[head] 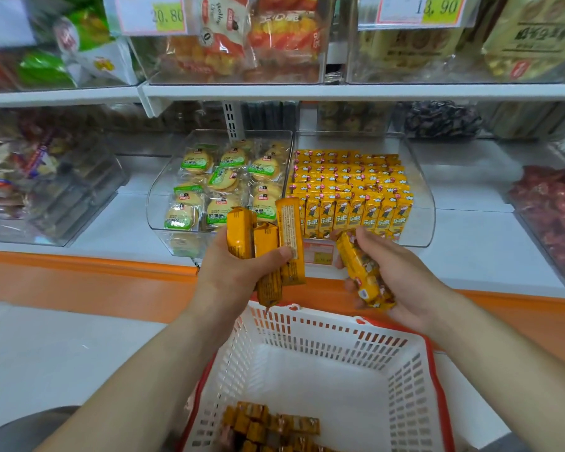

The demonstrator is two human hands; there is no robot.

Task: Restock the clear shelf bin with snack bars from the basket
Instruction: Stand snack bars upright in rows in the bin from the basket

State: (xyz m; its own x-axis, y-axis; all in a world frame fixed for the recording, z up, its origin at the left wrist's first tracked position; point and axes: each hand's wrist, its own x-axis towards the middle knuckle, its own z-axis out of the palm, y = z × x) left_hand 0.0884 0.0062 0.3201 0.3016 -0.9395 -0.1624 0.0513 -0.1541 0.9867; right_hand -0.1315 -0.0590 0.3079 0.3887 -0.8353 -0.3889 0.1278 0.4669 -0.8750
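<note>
My left hand grips three yellow snack bars upright, just in front of the shelf. My right hand holds another snack bar or two, tilted, below the front lip of the clear shelf bin. That bin is packed with rows of the same yellow bars standing upright. Below my hands sits the white basket with a red rim, and several more bars lie at its near bottom.
A second clear bin of green-labelled round cookies stands left of the target bin. More bins of packaged snacks fill the shelf on both sides and the shelf above. An orange strip edges the shelf base.
</note>
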